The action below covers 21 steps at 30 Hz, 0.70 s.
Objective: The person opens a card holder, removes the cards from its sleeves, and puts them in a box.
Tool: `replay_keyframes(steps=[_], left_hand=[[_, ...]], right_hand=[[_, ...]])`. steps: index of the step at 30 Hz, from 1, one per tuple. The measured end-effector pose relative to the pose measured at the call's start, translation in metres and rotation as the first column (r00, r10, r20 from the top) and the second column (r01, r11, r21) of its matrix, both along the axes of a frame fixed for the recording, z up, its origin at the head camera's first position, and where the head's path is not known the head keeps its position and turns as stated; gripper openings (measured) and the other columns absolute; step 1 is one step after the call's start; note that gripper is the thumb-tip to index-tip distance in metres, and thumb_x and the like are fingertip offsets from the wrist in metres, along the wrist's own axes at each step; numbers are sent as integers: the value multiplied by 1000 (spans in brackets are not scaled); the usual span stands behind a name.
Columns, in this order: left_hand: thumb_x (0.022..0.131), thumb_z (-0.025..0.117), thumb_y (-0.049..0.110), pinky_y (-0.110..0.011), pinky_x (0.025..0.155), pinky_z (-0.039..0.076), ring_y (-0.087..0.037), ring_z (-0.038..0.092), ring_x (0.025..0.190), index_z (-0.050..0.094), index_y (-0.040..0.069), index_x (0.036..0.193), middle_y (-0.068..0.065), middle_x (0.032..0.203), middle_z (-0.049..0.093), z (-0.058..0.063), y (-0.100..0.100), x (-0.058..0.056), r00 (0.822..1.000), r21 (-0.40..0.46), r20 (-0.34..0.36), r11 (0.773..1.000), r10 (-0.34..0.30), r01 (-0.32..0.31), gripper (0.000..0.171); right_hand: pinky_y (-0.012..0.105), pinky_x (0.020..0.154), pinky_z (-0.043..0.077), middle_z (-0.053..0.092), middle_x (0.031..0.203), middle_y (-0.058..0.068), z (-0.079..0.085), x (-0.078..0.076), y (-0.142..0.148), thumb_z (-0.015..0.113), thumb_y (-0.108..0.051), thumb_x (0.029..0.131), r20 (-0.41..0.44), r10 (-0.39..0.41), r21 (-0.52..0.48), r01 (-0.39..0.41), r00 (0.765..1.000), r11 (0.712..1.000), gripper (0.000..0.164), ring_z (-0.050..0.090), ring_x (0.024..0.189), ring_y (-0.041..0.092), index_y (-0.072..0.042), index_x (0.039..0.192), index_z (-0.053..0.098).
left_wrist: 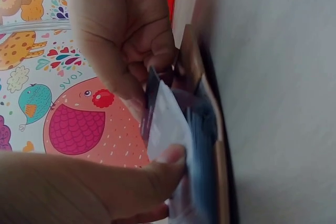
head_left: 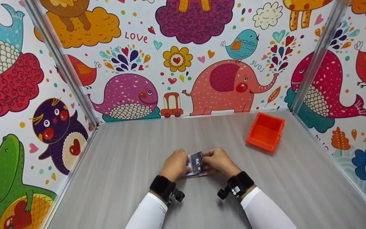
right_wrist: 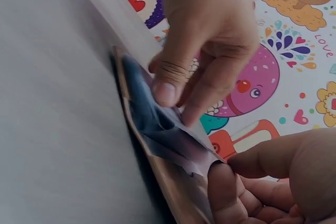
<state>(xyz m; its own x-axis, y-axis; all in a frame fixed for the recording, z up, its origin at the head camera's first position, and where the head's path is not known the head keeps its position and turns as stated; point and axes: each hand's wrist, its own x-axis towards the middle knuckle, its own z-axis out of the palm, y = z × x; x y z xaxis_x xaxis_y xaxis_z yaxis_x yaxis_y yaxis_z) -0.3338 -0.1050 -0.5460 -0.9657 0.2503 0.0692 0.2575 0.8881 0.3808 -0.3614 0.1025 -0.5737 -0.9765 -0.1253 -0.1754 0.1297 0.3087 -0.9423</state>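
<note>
Low over the table, both hands work on a flat, brown-edged, wallet-like item [left_wrist: 221,163] with blue layers inside. My left hand [head_left: 174,164] grips it from the left, its thumb on a pale, see-through plastic sleeve [left_wrist: 170,121]. From the other side my right hand [head_left: 220,160] pinches the corner of a dark card [head_left: 197,160] with white lettering between thumb and fingers. In the right wrist view the sleeve [right_wrist: 178,142] stands creased between the two hands, in front of the brown edge. The fingers hide part of the card and the item's far end.
An orange-red open bin [head_left: 265,131] stands on the grey wood-grain table [head_left: 132,152], toward the back right. Printed cartoon panels [head_left: 176,63] wall in the table at the back and on both sides, with metal posts [head_left: 65,66] at the corners.
</note>
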Motion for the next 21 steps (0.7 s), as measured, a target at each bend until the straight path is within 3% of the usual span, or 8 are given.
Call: replay_keyframes(steps=[6, 15, 21], left_hand=[[81, 103, 21, -47, 97, 62, -31, 71, 103, 88, 5, 107, -9, 109, 74, 0, 1, 1, 999, -32, -26, 999, -29, 28, 34], [81, 103, 22, -48, 87, 62, -31, 72, 97, 79, 9, 101, -8, 100, 77, -1, 6, 0, 997, -89, -71, 996, -18, 11, 33], [82, 103, 24, -51, 83, 63, -32, 73, 96, 75, 9, 98, -10, 97, 76, -2, 7, 1, 997, -108, -82, 994, -11, 2, 35]], right_hand=[[22, 52, 55, 74, 80, 3, -2, 1, -3, 69, -3, 94, 20, 18, -14, -18, 1000, 1000, 29, 65, 60, 11, 5, 117, 84], [24, 53, 58, 65, 74, -1, -5, 3, -8, 73, -11, 100, 80, 16, -97, -8, 997, 995, 16, 65, 59, 11, 1, 104, 82], [24, 55, 58, 67, 76, 0, -7, 3, -11, 72, -7, 100, 68, 17, -87, -11, 998, 996, 16, 66, 62, 10, 1, 107, 84]])
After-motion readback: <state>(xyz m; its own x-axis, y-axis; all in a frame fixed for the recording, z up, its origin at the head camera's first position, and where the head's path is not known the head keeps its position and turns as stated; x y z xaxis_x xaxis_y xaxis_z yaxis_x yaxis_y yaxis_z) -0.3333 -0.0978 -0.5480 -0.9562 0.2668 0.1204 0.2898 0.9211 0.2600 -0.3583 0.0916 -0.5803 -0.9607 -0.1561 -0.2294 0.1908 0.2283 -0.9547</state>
